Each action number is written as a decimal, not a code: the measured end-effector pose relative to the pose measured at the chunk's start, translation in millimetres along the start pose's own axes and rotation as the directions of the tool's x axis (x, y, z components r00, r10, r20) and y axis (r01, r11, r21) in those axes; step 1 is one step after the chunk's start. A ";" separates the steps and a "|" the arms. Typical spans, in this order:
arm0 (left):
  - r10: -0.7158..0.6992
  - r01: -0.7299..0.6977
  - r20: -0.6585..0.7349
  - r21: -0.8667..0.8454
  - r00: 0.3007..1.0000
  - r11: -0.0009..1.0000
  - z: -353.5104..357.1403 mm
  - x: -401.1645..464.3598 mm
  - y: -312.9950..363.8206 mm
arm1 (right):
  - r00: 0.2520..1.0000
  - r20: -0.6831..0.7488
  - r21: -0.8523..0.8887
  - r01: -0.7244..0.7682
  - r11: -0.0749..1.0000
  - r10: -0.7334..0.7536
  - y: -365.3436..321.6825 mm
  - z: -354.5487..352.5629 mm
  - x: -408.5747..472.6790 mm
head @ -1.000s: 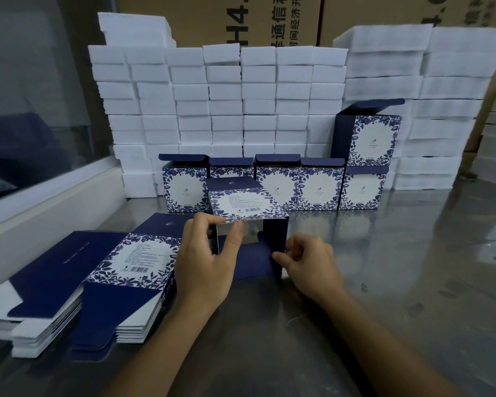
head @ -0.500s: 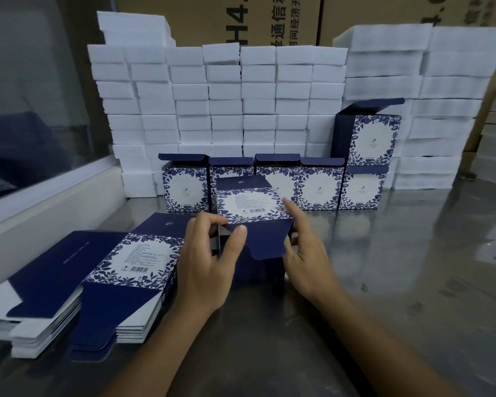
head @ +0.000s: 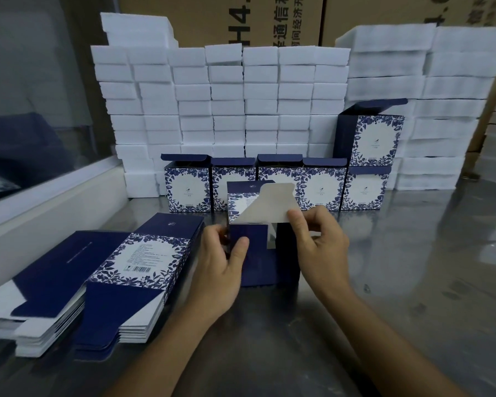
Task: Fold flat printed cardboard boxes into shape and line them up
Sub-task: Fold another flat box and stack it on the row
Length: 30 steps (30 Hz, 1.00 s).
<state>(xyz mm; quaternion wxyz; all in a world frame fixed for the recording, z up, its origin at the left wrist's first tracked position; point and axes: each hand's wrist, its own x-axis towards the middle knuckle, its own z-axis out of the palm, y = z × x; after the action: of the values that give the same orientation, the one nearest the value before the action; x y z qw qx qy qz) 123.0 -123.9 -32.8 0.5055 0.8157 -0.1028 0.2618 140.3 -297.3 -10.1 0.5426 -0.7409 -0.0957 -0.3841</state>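
Observation:
A navy box with a blue floral print (head: 262,253) lies on the steel table (head: 398,282), its open end toward me. My left hand (head: 221,270) grips its left side, thumb on the near navy flap. My right hand (head: 318,239) pinches the large end flap (head: 269,204), lifted so its white inside faces me. Behind stands a row of folded boxes (head: 272,184), with one more box (head: 372,136) stacked on the right end. Two stacks of flat printed boxes (head: 112,276) lie at my left.
White foam blocks (head: 241,104) are piled in a wall behind the row, with taller piles (head: 441,110) at the right. Brown cartons (head: 255,18) stand behind them. A white ledge under a window (head: 49,196) runs along the left.
My right hand moved from the box's right side to the end flap and raised it, turning its white inside toward me. My left hand stayed on the box's left side.

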 end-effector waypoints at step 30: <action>0.242 -0.201 -0.106 0.296 0.965 0.934 -17.7 5.1 -2.9 | 0.995 -0.015 -0.042 0.095 0.995 -0.095 -6.0 5.8 -5.6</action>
<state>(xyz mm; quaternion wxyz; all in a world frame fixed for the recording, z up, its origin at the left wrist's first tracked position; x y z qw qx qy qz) 122.8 -106.5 -26.0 0.3571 0.8421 -0.1199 0.3861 135.8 -288.4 -10.2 0.5092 -0.7432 -0.1183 -0.4176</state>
